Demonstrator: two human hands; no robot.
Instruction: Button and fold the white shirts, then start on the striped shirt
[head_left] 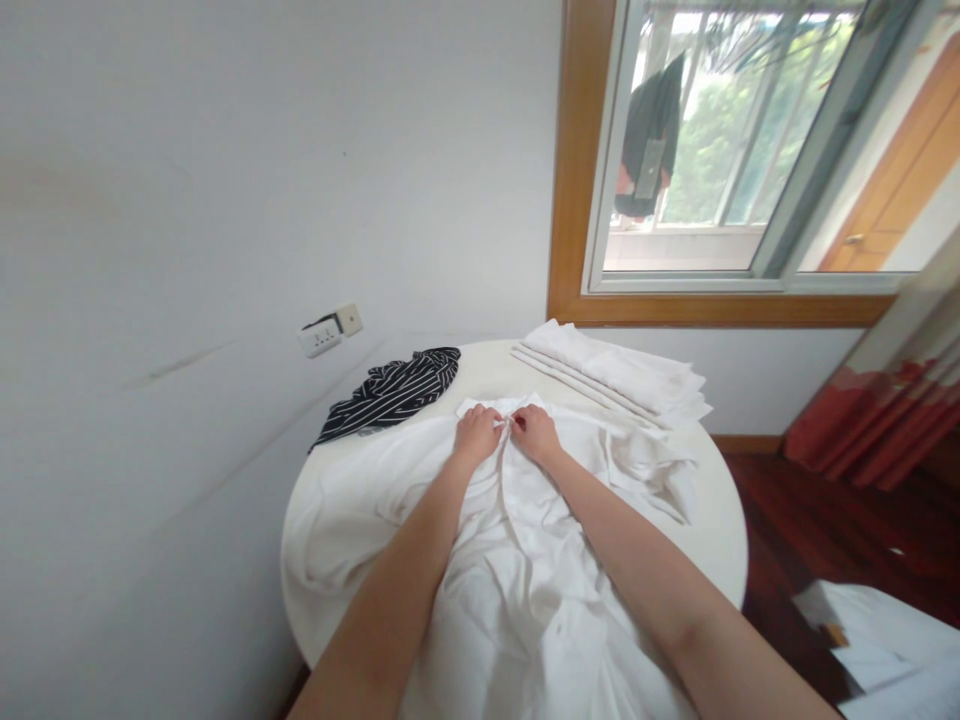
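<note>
A white shirt (517, 570) lies spread over the round table, its collar at the far end and its lower part running toward me, rumpled. At the top of its front opening, just below the collar, my left hand (478, 432) pinches one edge of the cloth. Close beside it, my right hand (534, 432) pinches the other edge, the fingertips of both hands nearly meeting. Any button between the fingers is too small to make out. One sleeve spreads out to the right past my right hand.
The round white table (731, 500) stands against the wall. A black striped cloth (397, 390) lies at its back left, folded white garments (615, 370) at its back right. White cloth (892, 640) sits low at the right. A wall socket (321, 337), window and red-white curtain (877, 400) are beyond.
</note>
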